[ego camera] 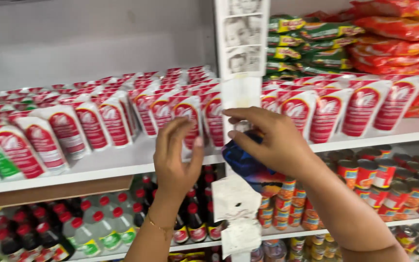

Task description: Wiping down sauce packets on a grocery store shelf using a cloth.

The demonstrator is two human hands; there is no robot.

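Head view: your right hand (272,140) holds a dark blue pouch (242,160) in front of the white shelf upright (241,97), its fingers (248,118) closed over the pouch's top and upper side. The pouch is off the shelf, in the air at the height of the upper shelf's (103,167) front edge, just below the row of red-and-white pouches (190,114). Your left hand (175,155) is raised beside it with its fingers spread and curved (gripping nothing); it stands close to the red-and-white pouches, though contact with them cannot be confirmed.

Progress, as a judgement: the blue pouch is in hand and lifted to shelf level, so pickup is done. It is not yet set down on any shelf, and the left hand has no hold on anything. Placement remains.

Lower shelves carry red-capped bottles (107,223) under your left hand and stacked cans (374,179) under your right forearm. Green and orange packets (316,43) sit on top at right.
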